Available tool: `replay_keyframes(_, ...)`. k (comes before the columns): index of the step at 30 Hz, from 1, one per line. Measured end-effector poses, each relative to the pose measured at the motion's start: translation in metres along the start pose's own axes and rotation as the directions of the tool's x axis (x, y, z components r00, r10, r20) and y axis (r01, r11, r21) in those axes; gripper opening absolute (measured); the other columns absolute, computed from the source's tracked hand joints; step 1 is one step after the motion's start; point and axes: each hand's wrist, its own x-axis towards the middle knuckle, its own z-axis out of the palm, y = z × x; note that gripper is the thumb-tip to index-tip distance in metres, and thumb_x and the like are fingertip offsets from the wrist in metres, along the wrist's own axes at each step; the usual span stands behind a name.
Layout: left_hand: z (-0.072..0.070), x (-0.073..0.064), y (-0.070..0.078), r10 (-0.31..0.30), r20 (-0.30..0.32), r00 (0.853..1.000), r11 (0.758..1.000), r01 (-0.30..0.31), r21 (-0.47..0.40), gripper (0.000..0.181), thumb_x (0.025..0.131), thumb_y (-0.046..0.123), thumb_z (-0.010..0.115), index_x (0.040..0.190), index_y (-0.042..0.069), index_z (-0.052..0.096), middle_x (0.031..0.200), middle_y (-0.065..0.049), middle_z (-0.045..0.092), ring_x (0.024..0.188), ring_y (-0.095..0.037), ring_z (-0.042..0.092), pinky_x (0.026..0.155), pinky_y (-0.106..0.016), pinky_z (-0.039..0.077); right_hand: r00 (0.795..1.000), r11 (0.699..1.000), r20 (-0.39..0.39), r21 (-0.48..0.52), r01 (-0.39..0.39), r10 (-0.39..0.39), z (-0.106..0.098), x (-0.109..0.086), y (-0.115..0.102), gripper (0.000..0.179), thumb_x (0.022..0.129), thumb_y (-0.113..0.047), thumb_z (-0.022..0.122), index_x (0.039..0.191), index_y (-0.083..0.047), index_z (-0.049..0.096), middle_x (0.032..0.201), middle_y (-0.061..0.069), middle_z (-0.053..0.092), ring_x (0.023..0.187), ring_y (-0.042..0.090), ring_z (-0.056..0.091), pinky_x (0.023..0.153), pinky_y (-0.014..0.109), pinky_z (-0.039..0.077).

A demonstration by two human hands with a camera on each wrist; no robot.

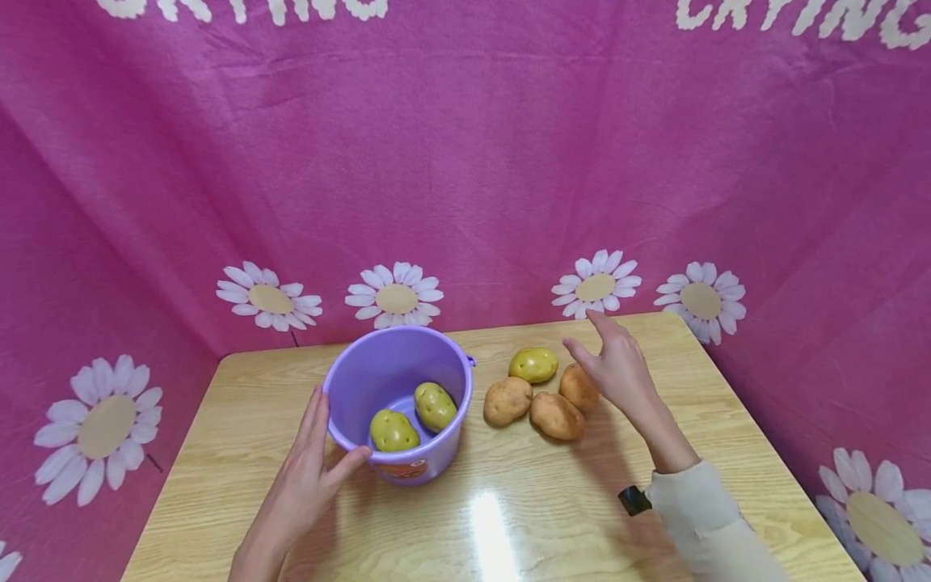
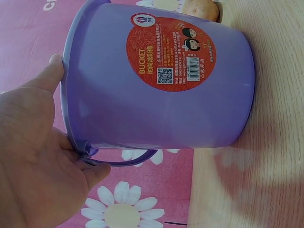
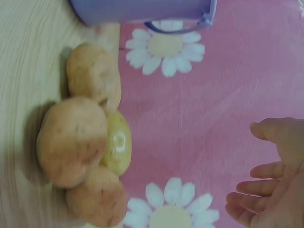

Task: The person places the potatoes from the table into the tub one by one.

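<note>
I see the left hand (image 1: 304, 470) grasping the purple plastic bucket (image 1: 385, 360) by its rim, while to the bucket's right the empty right hand (image 1: 624, 370) hangs loose-fingered near three brown potatoes (image 1: 557, 416), probably firm, rather heavy, best held around the middle

Magenta fabric (image 1: 494, 178) hangs behind and along both sides of a pale wood-grain table (image 1: 407, 533). White daisies (image 1: 396, 299) with beige centres dot the fabric; white lettering (image 1: 858, 19) runs along its top. A bright reflection (image 1: 493, 533) gleams on the table's near part.
</note>
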Motion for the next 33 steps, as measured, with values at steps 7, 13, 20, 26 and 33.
replay_keyframes(7,0.0,0.0,-0.001,-0.008,-0.001,1.0,1.0,0.008,-0.006,0.096,0.085,0.052,0.06,0.15,0.013,0.001,0.155,0.004,-0.006,0.139,-0.028,0.01,0.106,-0.055,0.021,0.999,1.0,-0.024,-0.012,-0.027,0.027,-0.008,-0.005,0.02,0.063,0.087,-0.033,0.064,0.134,0.005,0.045,0.132,0.026,0.046,0.121,0.042,0.041,0.098,0.056,0.033)
replay_keyframes(13,0.001,0.001,-0.001,-0.003,-0.007,1.0,1.0,0.003,-0.005,0.096,0.085,0.051,0.06,0.15,0.012,0.002,0.155,0.003,-0.004,0.139,-0.028,0.01,0.106,-0.055,0.021,0.999,0.999,-0.012,-0.005,-0.049,0.048,-0.009,-0.008,0.028,0.065,0.088,-0.036,0.063,0.134,0.005,0.044,0.132,0.027,0.046,0.121,0.043,0.041,0.098,0.056,0.033)
replay_keyframes(20,0.0,0.001,0.0,-0.007,-0.001,1.0,1.0,0.007,-0.012,0.096,0.085,0.051,0.061,0.15,0.013,0.002,0.155,0.004,-0.005,0.139,-0.028,0.01,0.106,-0.055,0.021,0.996,0.996,0.021,-0.012,-0.085,0.086,-0.001,-0.013,0.036,0.065,0.088,-0.036,0.063,0.131,0.008,0.045,0.131,0.028,0.046,0.119,0.044,0.042,0.097,0.057,0.034)
replay_keyframes(26,0.0,0.001,0.0,-0.003,-0.001,1.0,1.0,0.003,-0.018,0.095,0.085,0.051,0.061,0.15,0.013,0.002,0.155,0.003,-0.005,0.139,-0.027,0.01,0.106,-0.054,0.021,0.992,0.993,0.05,-0.016,-0.118,0.118,0.012,-0.02,0.047,0.064,0.088,-0.034,0.063,0.13,0.01,0.045,0.129,0.03,0.047,0.118,0.045,0.043,0.097,0.056,0.034)
replay_keyframes(33,0.0,0.0,0.0,-0.014,0.007,1.0,1.0,0.014,-0.007,0.095,0.085,0.052,0.059,0.15,0.014,0.0,0.155,0.005,-0.007,0.139,-0.028,0.01,0.106,-0.054,0.022,0.979,0.983,0.095,-0.047,-0.177,0.18,0.029,-0.032,0.059,0.063,0.088,-0.033,0.063,0.129,0.012,0.045,0.127,0.031,0.048,0.115,0.046,0.045,0.094,0.056,0.037)
